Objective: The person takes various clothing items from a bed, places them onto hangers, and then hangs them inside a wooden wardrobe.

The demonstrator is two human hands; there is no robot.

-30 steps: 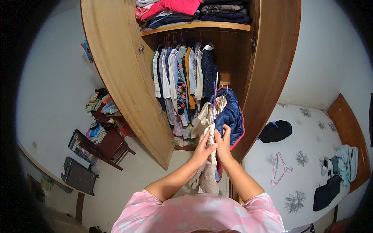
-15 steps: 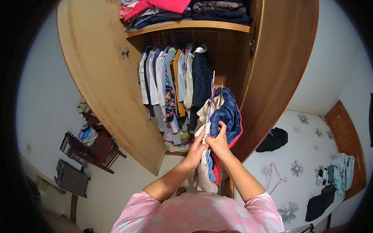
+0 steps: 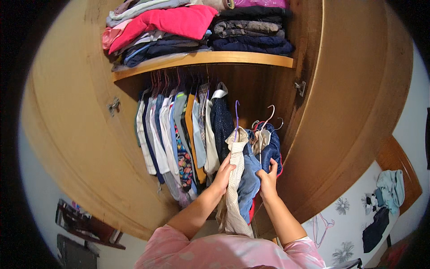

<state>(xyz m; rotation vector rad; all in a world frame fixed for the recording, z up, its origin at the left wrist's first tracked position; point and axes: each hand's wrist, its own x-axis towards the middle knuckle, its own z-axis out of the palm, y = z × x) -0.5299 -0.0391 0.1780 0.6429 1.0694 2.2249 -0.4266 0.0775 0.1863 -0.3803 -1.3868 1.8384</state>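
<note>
My left hand (image 3: pixel 224 177) is closed on the side of a beige checked shirt (image 3: pixel 236 188), which hangs from a purple hanger (image 3: pixel 237 116). Beside that shirt is a blue denim garment (image 3: pixel 249 175). My right hand (image 3: pixel 268 181) grips at its edge, fingers against a navy padded jacket (image 3: pixel 272 145) with red trim. A white hanger hook (image 3: pixel 268 117) and a thin metal hook (image 3: pixel 281 123) rise above these clothes. All of them are held upright in front of the wardrobe opening; no hook visibly sits on the rail.
Several shirts (image 3: pixel 179 139) hang on the wardrobe's left side, a dark dotted garment (image 3: pixel 221 121) last in line. Above, folded clothes fill a shelf (image 3: pixel 206 57). Open doors (image 3: pixel 76 121) flank me. At right, a bed (image 3: pixel 354 215) bears a pink hanger (image 3: pixel 321 228) and clothes.
Both hands have gone up and forward with the clothes, closer to the wardrobe. They are farther apart, and more of the denim garment shows between them.
</note>
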